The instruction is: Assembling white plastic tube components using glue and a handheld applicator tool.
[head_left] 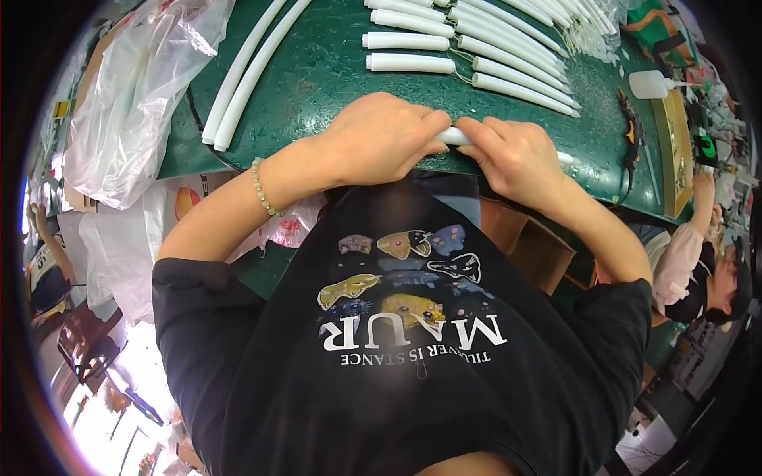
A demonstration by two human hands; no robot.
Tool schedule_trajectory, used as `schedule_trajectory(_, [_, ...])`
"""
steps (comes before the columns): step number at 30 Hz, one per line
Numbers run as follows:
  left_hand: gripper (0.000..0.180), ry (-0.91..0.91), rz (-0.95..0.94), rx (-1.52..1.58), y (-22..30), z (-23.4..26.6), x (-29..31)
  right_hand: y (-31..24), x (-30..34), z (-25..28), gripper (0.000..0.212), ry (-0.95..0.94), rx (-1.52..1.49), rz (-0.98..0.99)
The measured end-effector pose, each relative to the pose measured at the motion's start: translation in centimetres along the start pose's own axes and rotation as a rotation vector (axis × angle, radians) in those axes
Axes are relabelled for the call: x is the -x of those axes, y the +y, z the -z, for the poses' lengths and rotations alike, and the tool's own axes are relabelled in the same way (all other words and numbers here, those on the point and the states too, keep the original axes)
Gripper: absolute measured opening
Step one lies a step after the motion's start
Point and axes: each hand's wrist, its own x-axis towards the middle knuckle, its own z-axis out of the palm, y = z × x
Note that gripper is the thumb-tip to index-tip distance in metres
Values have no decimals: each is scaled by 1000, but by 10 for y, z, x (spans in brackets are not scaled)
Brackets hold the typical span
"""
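Both my hands meet near the front edge of the green table (309,87). A short stretch of a smooth white tube (454,136) shows between them; the rest is hidden by my fingers. My left hand (379,139) is closed on its left side, thumb and fingers pinched. On its right side my right hand (520,157) also pinches it. Just beyond lie rows of white candle-shaped sticks (520,94) with pointed ends, joined by thin wires to shorter white tubes (409,63). Two long white tubes (252,87) lie to the left.
A clear plastic bag (147,95) hangs over the table's left end. On the right are a white squeeze bottle (649,85), an orange-and-black hand tool (631,135) and a wooden-edged tray (677,151). Another person (698,270) works beyond it. A cardboard box (540,254) stands under the table.
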Motion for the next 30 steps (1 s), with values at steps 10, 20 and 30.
schedule_trajectory(10, [26,149,114,-67,17,13,19,-8,3,5,31,277,111,32])
schedule_trajectory(20, [21,105,66,-81,31,13,22,-12,16,5,26,104,-21,-6])
schedule_trajectory(30, [23,552,218,-120,25,9,44,-12,-31,31,39,285,91,200])
